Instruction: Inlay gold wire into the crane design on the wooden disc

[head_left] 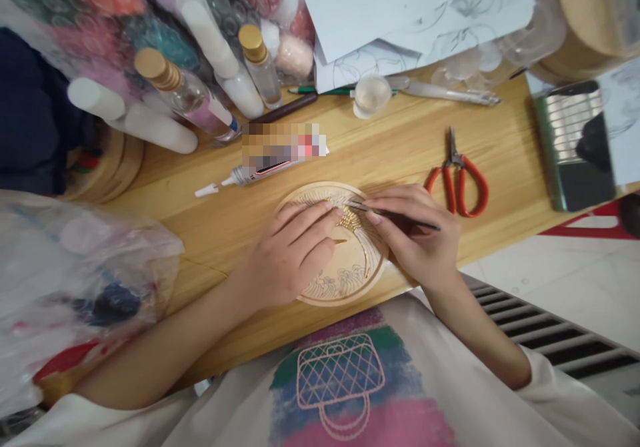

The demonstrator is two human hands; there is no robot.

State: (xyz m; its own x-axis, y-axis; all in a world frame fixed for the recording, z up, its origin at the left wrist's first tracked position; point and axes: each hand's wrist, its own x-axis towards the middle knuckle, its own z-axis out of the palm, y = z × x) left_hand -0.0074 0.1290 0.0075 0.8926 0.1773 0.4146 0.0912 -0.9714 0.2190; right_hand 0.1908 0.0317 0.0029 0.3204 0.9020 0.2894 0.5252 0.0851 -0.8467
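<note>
A round wooden disc [350,273] with a drawn pattern and gold wire lines lies on the wooden table [210,220] near its front edge. My left hand [293,250] rests on the disc's left half, its fingers curled with the tips pressing on the gold wire near the top. My right hand [415,233] is closed on thin metal tweezers [395,213], whose tip touches the gold wire [347,220] close to my left fingertips.
Red-handled scissors [457,180] lie right of the disc. A glue tube [260,170] lies behind it. Bottles with gold caps [185,90], white tubes, pens, a small clear cup [371,95] and drawing sheets [415,20] crowd the back. A plastic bag [75,280] sits at the left.
</note>
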